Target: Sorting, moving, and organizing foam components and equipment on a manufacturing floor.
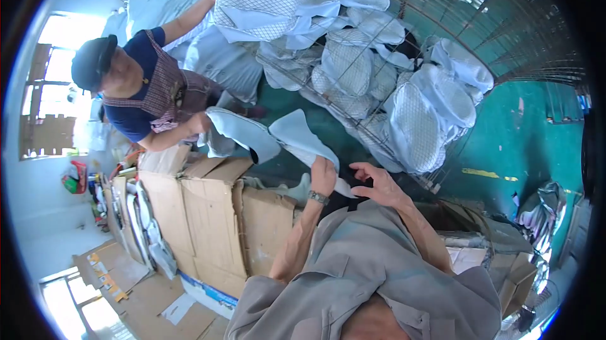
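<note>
The left hand (pixel 324 177) is clamped on the lower end of a pale blue piece (pixel 302 133), which reaches up from it toward 11 o'clock; the right hand (pixel 384 188) is just beside, apart from the left, fingers spread and bent, and whether it touches the piece cannot be told. From the hands, green floor (pixel 508 131) spreads between 2 and 3 o'clock, crossed by a yellow strip (pixel 483 173), and a narrow band of it runs between the work and the pile at 12 o'clock. A wire rack (pixel 533 65) stands toward 1 and 2 o'clock, with a heap of padded grid-patterned pieces (pixel 346 68) among its wires. At 8 to 9 o'clock a large cardboard box (pixel 211 226) edges close to the left forearm, and flat pale pieces (pixel 150 229) stand along its far side. Large pale blue sacks (pixel 221 62) bulge at 10 to 11 o'clock. In front of them, at 10 o'clock, a co-worker (pixel 136 100) in an apron holds up a grid-patterned panel (pixel 257 5) in one hand and a second pale piece (pixel 243 131) in the other. Crumpled silvery sheeting (pixel 544 217) hangs near 3 o'clock.
</note>
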Tool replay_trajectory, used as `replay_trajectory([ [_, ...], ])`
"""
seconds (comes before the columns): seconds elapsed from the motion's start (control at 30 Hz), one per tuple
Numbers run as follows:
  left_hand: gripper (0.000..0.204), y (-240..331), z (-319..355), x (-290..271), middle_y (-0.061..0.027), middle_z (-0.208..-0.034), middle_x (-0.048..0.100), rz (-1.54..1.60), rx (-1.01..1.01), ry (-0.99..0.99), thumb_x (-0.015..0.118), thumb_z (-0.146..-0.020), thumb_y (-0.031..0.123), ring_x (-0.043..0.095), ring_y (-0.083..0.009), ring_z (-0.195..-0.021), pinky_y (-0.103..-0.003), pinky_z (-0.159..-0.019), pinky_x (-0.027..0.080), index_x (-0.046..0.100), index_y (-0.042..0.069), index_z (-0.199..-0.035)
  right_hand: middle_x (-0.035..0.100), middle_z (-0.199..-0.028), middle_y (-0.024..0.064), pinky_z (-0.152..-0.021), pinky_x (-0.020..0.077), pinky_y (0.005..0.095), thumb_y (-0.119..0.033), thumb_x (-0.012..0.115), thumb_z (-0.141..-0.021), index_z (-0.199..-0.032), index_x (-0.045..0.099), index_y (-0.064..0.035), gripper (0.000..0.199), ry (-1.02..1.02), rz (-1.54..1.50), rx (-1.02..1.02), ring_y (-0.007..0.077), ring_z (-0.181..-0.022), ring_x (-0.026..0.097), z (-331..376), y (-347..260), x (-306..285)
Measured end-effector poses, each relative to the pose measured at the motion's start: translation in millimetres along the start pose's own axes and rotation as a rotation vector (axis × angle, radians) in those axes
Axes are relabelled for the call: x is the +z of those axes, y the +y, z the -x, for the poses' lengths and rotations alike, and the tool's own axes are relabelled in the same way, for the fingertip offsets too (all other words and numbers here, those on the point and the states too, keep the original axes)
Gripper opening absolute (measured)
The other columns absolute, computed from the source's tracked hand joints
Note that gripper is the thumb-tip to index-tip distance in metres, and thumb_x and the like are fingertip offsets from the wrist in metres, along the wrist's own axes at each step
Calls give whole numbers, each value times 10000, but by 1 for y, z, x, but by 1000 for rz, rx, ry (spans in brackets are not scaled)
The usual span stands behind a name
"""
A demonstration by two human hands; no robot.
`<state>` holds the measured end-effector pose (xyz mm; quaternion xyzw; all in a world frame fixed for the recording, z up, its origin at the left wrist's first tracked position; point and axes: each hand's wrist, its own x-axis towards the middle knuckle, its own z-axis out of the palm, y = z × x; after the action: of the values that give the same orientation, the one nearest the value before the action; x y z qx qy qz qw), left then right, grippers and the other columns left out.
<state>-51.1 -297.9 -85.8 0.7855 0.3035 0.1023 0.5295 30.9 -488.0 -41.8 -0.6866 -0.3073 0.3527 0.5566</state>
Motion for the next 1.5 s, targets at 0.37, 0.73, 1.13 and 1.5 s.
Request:
replay_trajectory([
  [0.37, 128, 27, 8, -65, -104, -787, 648, 622, -289, 23, 570, -947, 144, 609, -176, -606, -345, -558, 502, 600, 33, -1002, 618, -715, 192, -598, 482, 402, -168, 561, -985, -957, 615, -1, 178, 218, 81, -96, 363, -657, 646, -27, -17, 21],
  [0.73, 324, -184, -23, -271, -123, -983, 697, 295, -243, 738, 683, -878, 231, 668, -265, -841, -469, -674, 534, 596, 59, -1138, 500, -580, 38, -494, 363, 281, -148, 564, -981, -945, 644, 10, 180, 363, -57, 71, 63, -532, 448, 55, -109, -46],
  [1.13, 346, -82, -17, 76, -59, -1076, 699, 219, -411, -685, 711, -902, 162, 681, -150, -919, -295, -750, 565, 632, 90, -1231, 454, -717, -88, -568, 290, 207, -210, 536, -1040, -911, 598, 1, 255, 974, -332, 20, 20, -667, 350, 128, -104, -118],
  [1.5, 350, -54, -6, 152, -89, -1039, 711, -123, -31, -684, 694, -921, 162, 682, -140, -893, -272, -724, 550, 609, 48, -1241, 400, -751, -114, -600, 234, 204, -243, 548, -1038, -864, 589, -24, 282, 1135, -530, 61, 14, -699, 297, 183, -55, -164],
])
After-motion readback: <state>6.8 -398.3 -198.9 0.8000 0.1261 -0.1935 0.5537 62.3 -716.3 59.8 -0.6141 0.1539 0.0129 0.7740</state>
